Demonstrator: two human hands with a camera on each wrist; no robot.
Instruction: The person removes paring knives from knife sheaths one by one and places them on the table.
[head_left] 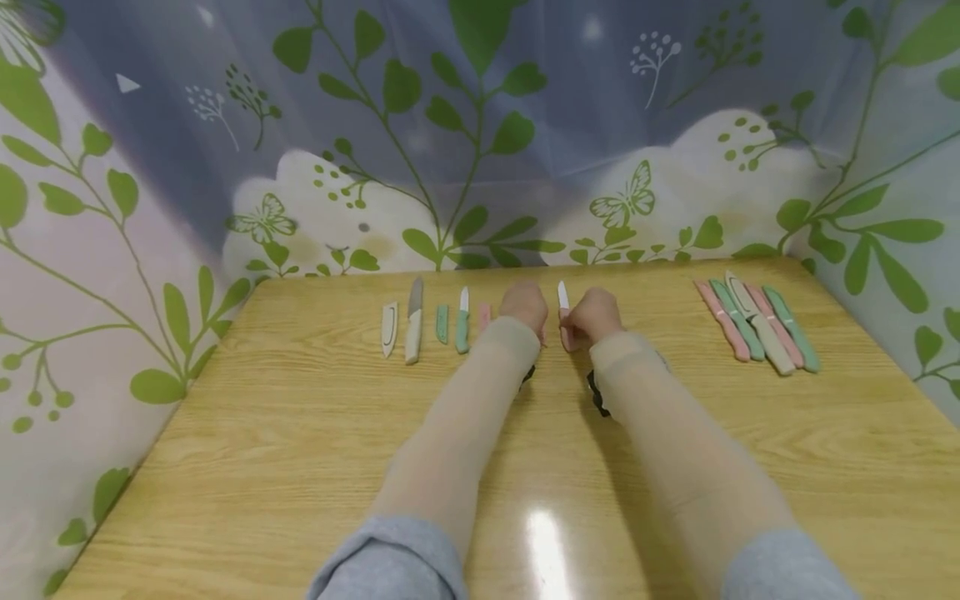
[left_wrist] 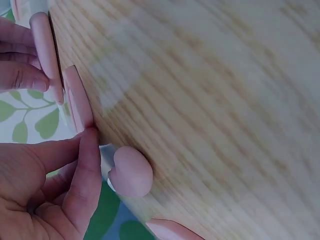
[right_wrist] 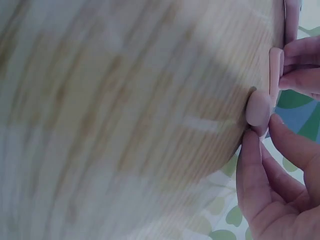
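- Left hand (head_left: 525, 302) pinches one pink sheath (left_wrist: 80, 97) above the wood counter (head_left: 300, 450), grip narrow, fingertips at the sheath's end.
- Right hand (head_left: 596, 313) pinches one pink knife (head_left: 563, 303) by its handle, grip narrow, just beside that sheath; the blade is bare and points toward the leaf-print curtain (head_left: 405, 133).
- Four bare knives in view: one white knife (head_left: 414, 325), one green knife (head_left: 462, 327), two pink. The second pink knife (left_wrist: 132, 172) lies between the left hand and the second pink sheath (head_left: 485, 315).
- Four separate sheaths in view: one white sheath (head_left: 389, 329), one green sheath (head_left: 442, 323), two pink.
- Five sheathed knives (head_left: 757, 319) lie close together, well apart at right: two pink, two green, one white.
- Two grey sleeves (head_left: 397, 560) frame the foreground.
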